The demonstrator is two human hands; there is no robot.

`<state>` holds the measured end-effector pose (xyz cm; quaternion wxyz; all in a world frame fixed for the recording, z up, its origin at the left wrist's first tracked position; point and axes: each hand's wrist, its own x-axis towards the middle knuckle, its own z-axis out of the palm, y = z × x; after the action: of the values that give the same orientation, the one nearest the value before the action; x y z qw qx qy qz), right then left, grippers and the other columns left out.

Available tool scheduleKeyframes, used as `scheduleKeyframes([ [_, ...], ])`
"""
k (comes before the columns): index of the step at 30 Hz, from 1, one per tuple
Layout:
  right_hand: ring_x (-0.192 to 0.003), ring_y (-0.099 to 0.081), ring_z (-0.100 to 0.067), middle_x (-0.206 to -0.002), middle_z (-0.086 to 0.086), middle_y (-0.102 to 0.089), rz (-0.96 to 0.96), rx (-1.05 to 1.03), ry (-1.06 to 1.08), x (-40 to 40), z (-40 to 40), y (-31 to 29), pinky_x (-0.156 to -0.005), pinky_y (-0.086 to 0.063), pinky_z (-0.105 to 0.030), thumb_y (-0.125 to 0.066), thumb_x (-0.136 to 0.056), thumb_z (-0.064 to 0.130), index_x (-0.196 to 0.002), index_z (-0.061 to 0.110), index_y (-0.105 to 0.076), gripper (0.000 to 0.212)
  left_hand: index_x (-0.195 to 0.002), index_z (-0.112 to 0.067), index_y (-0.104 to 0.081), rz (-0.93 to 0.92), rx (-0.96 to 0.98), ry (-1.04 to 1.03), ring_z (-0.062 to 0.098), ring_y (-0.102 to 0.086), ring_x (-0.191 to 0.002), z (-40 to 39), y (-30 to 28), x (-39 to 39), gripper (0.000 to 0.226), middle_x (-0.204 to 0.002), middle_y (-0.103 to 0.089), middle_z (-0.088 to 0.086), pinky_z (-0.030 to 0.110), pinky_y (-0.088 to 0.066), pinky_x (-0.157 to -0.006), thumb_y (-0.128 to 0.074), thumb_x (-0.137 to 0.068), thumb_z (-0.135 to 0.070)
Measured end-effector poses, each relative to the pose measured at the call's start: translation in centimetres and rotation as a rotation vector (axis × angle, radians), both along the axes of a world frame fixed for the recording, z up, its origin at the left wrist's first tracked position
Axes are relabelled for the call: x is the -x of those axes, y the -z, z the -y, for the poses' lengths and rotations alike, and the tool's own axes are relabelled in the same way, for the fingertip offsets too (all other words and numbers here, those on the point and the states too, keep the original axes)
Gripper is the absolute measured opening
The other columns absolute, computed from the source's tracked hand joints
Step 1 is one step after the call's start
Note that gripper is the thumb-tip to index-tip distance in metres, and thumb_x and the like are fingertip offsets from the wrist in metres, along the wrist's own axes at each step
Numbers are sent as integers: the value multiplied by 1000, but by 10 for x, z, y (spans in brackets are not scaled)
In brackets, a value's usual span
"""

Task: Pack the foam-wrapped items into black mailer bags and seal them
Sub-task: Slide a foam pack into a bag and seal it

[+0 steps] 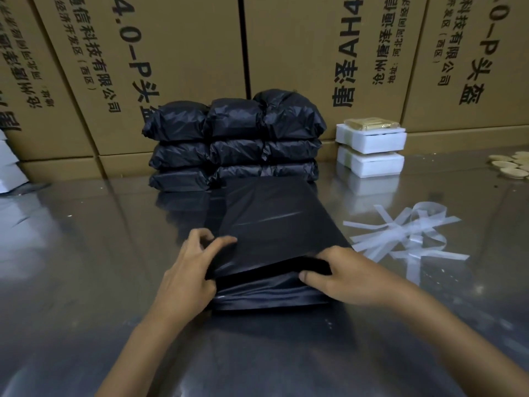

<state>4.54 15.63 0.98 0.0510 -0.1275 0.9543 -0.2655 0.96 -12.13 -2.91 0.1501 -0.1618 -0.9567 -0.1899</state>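
A black mailer bag [274, 224] lies on the shiny metal table [86, 253] in front of me, its near end bulging over a packed item. My left hand [189, 270] pinches the bag's left edge between thumb and fingers at the fold. My right hand [340, 276] lies on the bag's right side, thumb pressed along the folded flap. Two white foam-wrapped items [370, 147] are stacked at the back right, the top one showing a gold pack. Several sealed black bags [234, 141] are piled behind the open bag.
Large printed cardboard boxes [183, 53] form a wall along the table's far edge. Peeled white seal strips [406, 233] lie tangled to the right. Small pale discs [512, 164] sit at the far right. White foam pieces [8, 167] show at the left edge.
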Motion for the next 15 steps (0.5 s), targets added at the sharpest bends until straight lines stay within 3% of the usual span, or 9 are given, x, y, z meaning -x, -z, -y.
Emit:
scheduleKeyframes([
  [2,-89,-69,2,-96,16,-76,26,202,-70,-14,-6,-13,-77,-53,-14,-61,-95,25,-102,24,-78,18,-111,-50,-62,139,-67,150,4,-28,-125,10,-6,-2,46,-134,-31,-20,31,-33,-106,-70,-84,-14],
  [3,-81,-73,-4,-90,9,-79,46,342,-69,-17,-9,-21,-71,-55,-17,-60,-96,18,-97,19,-79,20,-100,-50,-67,217,-143,206,3,-28,-128,12,-12,-2,29,-136,-36,-23,28,-26,-108,-74,-85,-25],
  [5,-60,-70,-13,-72,-3,-76,-43,537,9,-9,-12,-38,-53,-54,-22,-59,-97,17,-82,17,-77,24,-85,-41,-73,262,-344,236,0,-39,-126,7,-27,7,3,-129,-50,-24,24,-30,-105,-71,-85,-39],
  [7,-62,-66,-8,-73,-1,-75,-330,546,168,17,-12,-49,-56,-51,-25,-65,-94,31,-81,21,-75,20,-97,-34,-70,124,-442,191,-1,-51,-118,-11,-43,27,20,-122,-60,-20,26,-40,-101,-65,-85,-49],
  [8,-77,-66,-5,-87,3,-75,-454,464,230,34,-10,-50,-67,-52,-28,-68,-90,40,-94,24,-74,17,-113,-32,-64,90,-450,165,-1,-51,-120,-23,-49,39,36,-129,-58,-18,26,-40,-100,-63,-85,-54],
  [9,-100,-64,-7,-111,3,-72,-503,355,264,50,-6,-49,-84,-53,-32,-71,-86,49,-117,24,-67,40,-132,-31,-53,117,-433,143,0,-45,-126,-35,-53,51,57,-141,-50,-16,25,-37,-102,-62,-84,-59],
  [10,-123,-55,-12,-135,1,-60,-457,286,258,67,-4,-43,-100,-48,-37,-74,-80,56,-139,22,-52,71,-147,-28,-37,183,-403,131,3,-37,-134,-46,-53,64,77,-151,-39,-13,25,-33,-107,-63,-83,-62],
  [12,-146,-33,-19,-161,-1,-32,-247,291,215,89,0,-22,-116,-35,-41,-76,-73,63,-158,19,-17,113,-158,-24,-9,342,-315,111,14,-19,-148,-59,-39,86,102,-163,-19,-5,34,-21,-120,-62,-82,-65],
  [15,-147,-33,-23,-165,0,-24,-166,223,233,101,-3,28,-115,-37,-40,-75,-78,59,-160,22,-2,116,-157,-30,-13,470,-237,119,19,-21,-149,-57,4,100,87,-160,-30,-4,41,-3,-123,-54,-88,-64],
])
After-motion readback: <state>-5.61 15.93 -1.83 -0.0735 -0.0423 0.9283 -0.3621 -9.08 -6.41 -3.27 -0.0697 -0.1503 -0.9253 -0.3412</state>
